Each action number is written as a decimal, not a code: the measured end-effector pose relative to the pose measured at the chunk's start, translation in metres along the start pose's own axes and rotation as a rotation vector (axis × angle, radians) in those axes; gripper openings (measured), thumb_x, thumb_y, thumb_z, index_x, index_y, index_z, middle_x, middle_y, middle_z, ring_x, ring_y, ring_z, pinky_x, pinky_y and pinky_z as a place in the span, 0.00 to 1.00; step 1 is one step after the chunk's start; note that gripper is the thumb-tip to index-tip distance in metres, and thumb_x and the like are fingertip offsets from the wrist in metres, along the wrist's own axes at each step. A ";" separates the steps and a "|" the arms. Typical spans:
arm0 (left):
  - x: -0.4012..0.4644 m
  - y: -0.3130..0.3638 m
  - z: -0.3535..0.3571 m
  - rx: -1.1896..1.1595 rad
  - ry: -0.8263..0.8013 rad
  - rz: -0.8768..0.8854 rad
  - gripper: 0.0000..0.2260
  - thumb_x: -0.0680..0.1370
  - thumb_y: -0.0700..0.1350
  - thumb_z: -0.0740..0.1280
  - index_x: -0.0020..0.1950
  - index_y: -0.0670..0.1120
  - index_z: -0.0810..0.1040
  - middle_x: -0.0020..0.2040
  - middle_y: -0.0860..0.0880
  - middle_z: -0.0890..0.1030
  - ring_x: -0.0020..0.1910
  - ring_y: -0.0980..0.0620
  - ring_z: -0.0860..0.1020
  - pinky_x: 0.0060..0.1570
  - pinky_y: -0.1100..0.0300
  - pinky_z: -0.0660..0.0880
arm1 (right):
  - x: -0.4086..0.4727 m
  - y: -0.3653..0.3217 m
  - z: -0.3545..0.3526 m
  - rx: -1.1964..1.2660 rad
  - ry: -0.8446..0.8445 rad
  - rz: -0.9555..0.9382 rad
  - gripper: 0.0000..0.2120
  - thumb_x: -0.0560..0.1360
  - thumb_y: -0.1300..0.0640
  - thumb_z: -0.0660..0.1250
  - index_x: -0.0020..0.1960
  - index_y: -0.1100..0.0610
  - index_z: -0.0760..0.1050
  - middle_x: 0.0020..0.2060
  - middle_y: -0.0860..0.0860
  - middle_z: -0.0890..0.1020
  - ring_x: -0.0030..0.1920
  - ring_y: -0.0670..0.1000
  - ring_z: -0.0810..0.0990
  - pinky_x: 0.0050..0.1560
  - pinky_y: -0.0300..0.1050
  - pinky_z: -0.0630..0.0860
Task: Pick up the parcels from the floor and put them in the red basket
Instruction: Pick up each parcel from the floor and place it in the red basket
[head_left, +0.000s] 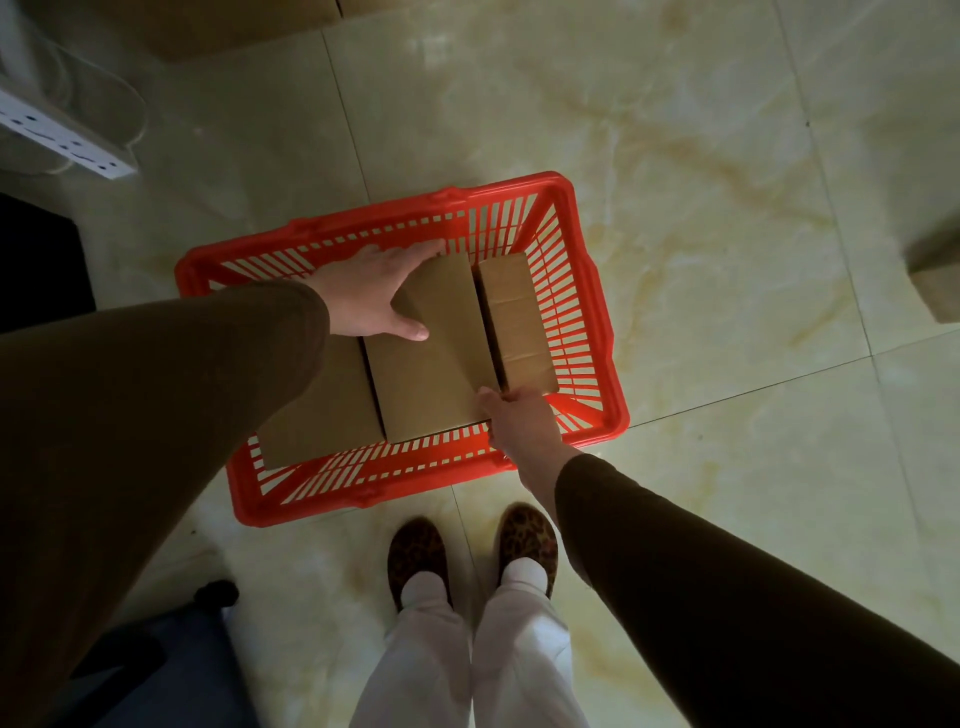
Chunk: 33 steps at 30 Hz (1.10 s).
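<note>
The red basket (597, 332) stands on the tiled floor just in front of my feet. Three brown cardboard parcels lie side by side inside it. My left hand (366, 291) grips the far left edge of the middle parcel (436, 364), thumb lying on its top. My right hand (519, 421) pinches that same parcel at its near right corner. The right parcel (519, 322) rests against the basket's right wall. The left parcel (322, 410) is partly hidden under my left sleeve.
Another cardboard parcel (940, 270) sits on the floor at the right edge of view. More cardboard (234, 26) lies at the top left. A white power strip (57, 137) is at the left, a dark object (36, 265) below it. A dark chair base (171, 660) stands at the bottom left.
</note>
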<state>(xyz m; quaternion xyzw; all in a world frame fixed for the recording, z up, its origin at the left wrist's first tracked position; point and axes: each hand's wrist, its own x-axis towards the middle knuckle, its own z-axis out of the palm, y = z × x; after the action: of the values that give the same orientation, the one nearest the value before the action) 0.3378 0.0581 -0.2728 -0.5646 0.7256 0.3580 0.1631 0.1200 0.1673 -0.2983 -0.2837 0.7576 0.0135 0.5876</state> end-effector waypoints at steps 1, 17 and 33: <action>0.000 0.000 0.001 0.006 0.008 0.004 0.49 0.73 0.60 0.73 0.81 0.58 0.42 0.82 0.50 0.56 0.78 0.43 0.60 0.73 0.42 0.62 | 0.001 -0.001 0.000 -0.006 -0.001 0.001 0.12 0.82 0.45 0.64 0.49 0.54 0.74 0.38 0.51 0.80 0.34 0.48 0.81 0.36 0.39 0.76; -0.050 0.047 0.011 0.007 0.262 -0.103 0.42 0.77 0.60 0.68 0.82 0.53 0.46 0.82 0.47 0.55 0.80 0.44 0.55 0.75 0.44 0.59 | -0.055 -0.023 -0.060 -0.109 0.159 -0.246 0.22 0.82 0.55 0.61 0.76 0.54 0.69 0.63 0.55 0.80 0.50 0.54 0.82 0.42 0.46 0.80; -0.053 0.309 -0.035 -0.273 0.271 -0.040 0.34 0.80 0.52 0.67 0.82 0.49 0.54 0.81 0.46 0.56 0.80 0.47 0.53 0.75 0.48 0.50 | -0.117 0.043 -0.285 -0.055 0.585 -0.401 0.22 0.81 0.55 0.62 0.74 0.54 0.67 0.71 0.52 0.72 0.68 0.56 0.73 0.68 0.58 0.71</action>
<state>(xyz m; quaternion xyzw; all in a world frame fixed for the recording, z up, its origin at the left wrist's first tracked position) 0.0706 0.1040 -0.1112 -0.6387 0.6743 0.3706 -0.0071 -0.1338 0.1507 -0.1189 -0.4341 0.8225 -0.1635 0.3291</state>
